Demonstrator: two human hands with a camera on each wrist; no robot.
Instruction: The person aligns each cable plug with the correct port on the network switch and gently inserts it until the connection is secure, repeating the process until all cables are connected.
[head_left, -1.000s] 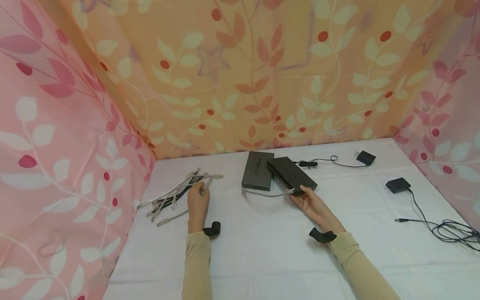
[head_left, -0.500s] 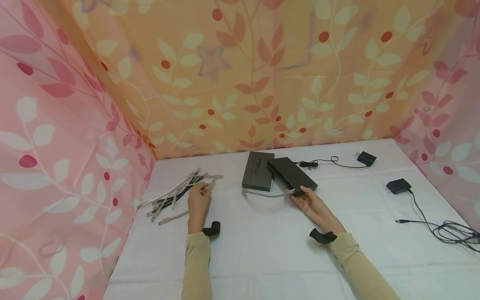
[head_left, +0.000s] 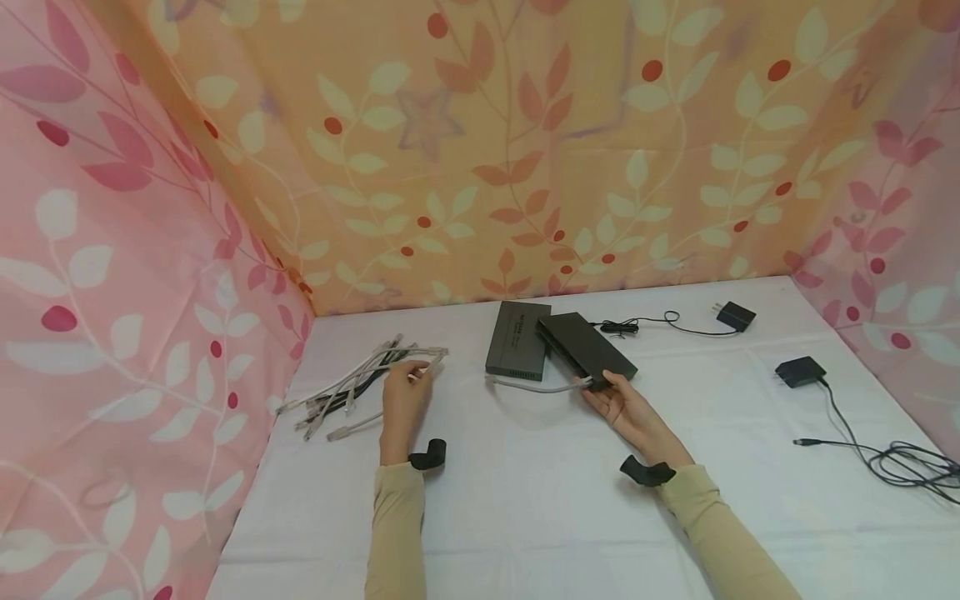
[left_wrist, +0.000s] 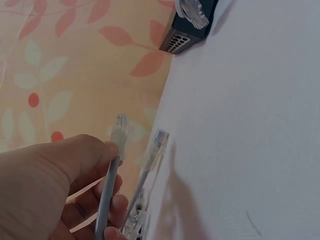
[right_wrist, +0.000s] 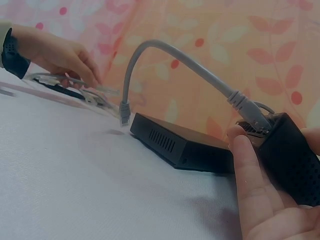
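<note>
Altogether, 2 hands (head_left: 405, 404), 2 boxes (head_left: 587, 343), 2 adapters (head_left: 801, 371).

By the left hand (head_left: 405, 406) a grey cable (head_left: 359, 427) is pinched, its tail trailed to the left of the fingers. Just left of those fingers, a pile of cables (head_left: 362, 384) is spread. A black box (head_left: 591, 347) is held at its near end by the right hand (head_left: 628, 414); beside its fingertips, a short grey cable (head_left: 536, 389) is joined to the box and stretched leftward. Beyond and left of these fingers a second box (head_left: 517, 342) is placed; well to their right, a near adapter (head_left: 800, 372) and a far adapter (head_left: 736, 317) are laid.
</note>
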